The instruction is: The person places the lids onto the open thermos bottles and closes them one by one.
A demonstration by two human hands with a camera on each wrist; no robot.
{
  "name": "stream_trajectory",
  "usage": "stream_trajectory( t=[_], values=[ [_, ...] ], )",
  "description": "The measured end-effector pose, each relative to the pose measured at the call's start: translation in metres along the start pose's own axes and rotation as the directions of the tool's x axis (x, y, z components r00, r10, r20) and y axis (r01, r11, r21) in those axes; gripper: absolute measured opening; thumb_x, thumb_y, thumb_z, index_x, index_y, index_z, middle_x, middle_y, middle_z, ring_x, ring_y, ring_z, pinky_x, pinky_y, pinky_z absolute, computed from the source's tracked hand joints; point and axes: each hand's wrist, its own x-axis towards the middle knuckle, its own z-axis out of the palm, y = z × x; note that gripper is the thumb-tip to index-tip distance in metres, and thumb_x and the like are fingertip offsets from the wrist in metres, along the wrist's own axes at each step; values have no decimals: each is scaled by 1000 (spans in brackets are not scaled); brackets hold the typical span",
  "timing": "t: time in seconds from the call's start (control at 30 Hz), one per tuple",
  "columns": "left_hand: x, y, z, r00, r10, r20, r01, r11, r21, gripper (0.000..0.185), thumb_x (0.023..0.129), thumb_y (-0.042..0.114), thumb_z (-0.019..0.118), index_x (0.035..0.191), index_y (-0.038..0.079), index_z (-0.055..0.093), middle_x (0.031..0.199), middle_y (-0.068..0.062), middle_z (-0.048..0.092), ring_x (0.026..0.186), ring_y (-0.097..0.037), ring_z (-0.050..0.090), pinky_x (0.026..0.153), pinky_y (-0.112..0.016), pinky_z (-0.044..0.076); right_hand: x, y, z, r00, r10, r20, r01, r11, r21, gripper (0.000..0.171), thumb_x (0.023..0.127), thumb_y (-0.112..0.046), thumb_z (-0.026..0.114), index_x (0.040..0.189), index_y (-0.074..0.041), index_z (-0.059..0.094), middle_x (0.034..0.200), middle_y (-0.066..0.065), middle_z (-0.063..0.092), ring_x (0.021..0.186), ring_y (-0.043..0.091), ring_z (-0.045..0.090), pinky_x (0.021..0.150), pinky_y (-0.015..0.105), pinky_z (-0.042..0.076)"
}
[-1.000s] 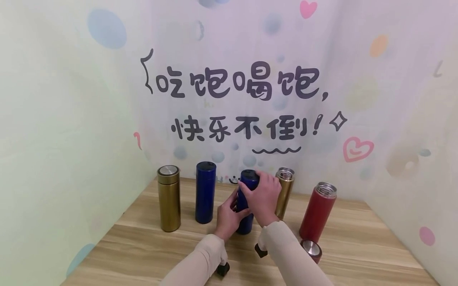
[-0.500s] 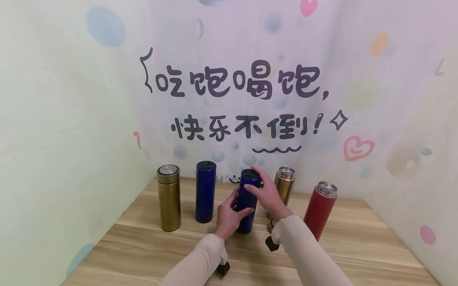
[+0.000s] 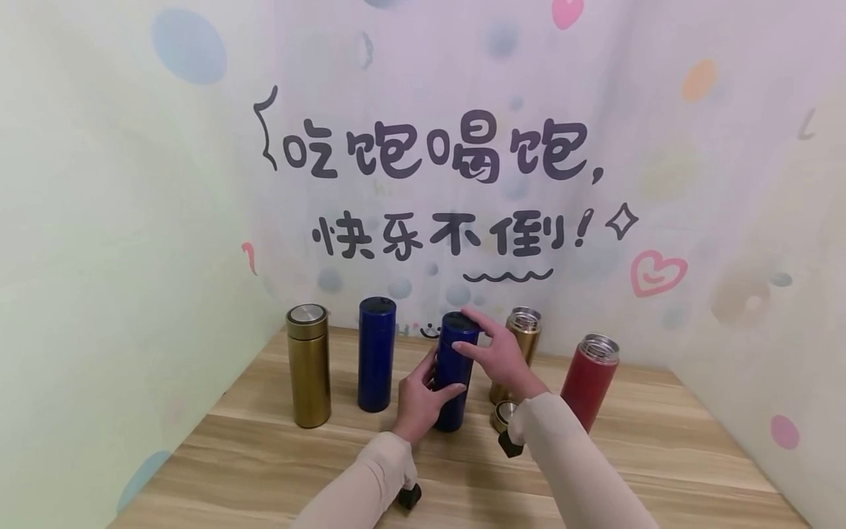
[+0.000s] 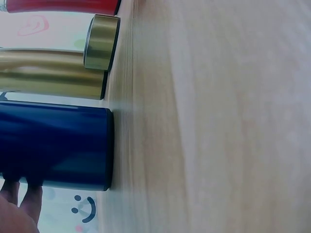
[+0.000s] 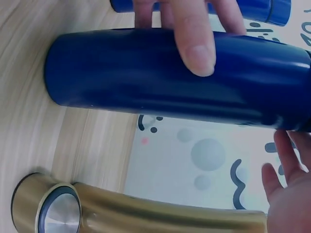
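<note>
A dark blue flask (image 3: 454,371) stands upright on the wooden table (image 3: 264,455), its lid on. My left hand (image 3: 423,389) grips its body from the left; the thumb (image 5: 194,43) lies across the flask (image 5: 146,82) in the right wrist view. My right hand (image 3: 485,339) is beside the flask's top with fingers straight, the fingertips touching the lid. In the left wrist view the flask's base (image 4: 58,145) rests on the wood, with my left hand's fingers (image 4: 22,201) at its edge.
From the left stand a lidded gold flask (image 3: 309,365) and a second blue flask (image 3: 377,353). To the right stand an uncapped gold flask (image 3: 522,339) and an uncapped red flask (image 3: 590,382). A gold lid (image 3: 502,416) lies by my right wrist. Patterned walls enclose the table.
My right hand has loosened from around the blue flask's lid; its fingers are now straight and only touch the top. The right forearm shifted right, uncovering the gold lid.
</note>
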Motion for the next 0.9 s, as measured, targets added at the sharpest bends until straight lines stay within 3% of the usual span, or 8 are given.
stream_trajectory(
  t=[0.3,0.43,0.57,0.63,0.7,0.8,0.9],
  values=[
    [-1,1,-1,1000,-19,1,19,1000,12,83,78,36,82,148,18,43,139,-11,53,120,-27,57,96,-41,48,0,1,18,979,-65,-193,40,991,-129,65,82,-40,78,136,-15,54,129,7,57,117,26,49,101,52,40],
    [0,1,-1,1000,-20,-3,20,1000,20,84,77,37,82,148,19,43,140,-11,52,121,-27,56,96,-41,48,-1,-3,28,945,-130,-300,57,969,-241,65,79,-43,79,129,-9,57,124,10,59,112,27,49,98,48,43],
    [0,3,-2,1000,-19,-2,19,999,32,84,76,39,82,148,22,42,140,-11,52,120,-27,56,96,-41,48,-1,-10,35,911,-163,-378,16,932,-363,64,78,-45,80,122,-4,59,115,12,61,106,30,49,94,48,42],
    [0,4,-2,1000,-18,-3,18,999,37,84,77,39,82,149,20,42,140,-12,52,120,-28,56,95,-42,48,-1,-12,37,915,-147,-377,-6,927,-375,64,78,-46,80,121,-5,57,115,12,59,106,30,48,93,48,42],
    [-1,4,-2,1000,-18,-7,18,999,41,84,76,39,82,148,20,43,140,-11,52,120,-27,57,95,-41,48,0,-13,35,930,-116,-348,-3,946,-323,64,79,-44,79,123,-5,54,116,12,57,106,29,48,93,47,44],
    [0,3,-2,1000,-9,-10,10,999,43,83,77,38,82,148,19,44,138,-12,54,118,-27,58,94,-41,49,1,-10,29,971,-50,-235,14,988,-155,64,83,-38,77,132,-8,48,123,12,54,109,29,51,94,48,46],
    [-1,1,-1,1000,-8,-6,9,999,42,83,77,37,82,148,18,44,134,-13,57,115,-26,60,93,-41,50,3,-6,20,996,5,-86,-3,1000,22,64,88,-31,73,142,-14,42,134,13,50,116,31,52,97,52,44]
  ],
)
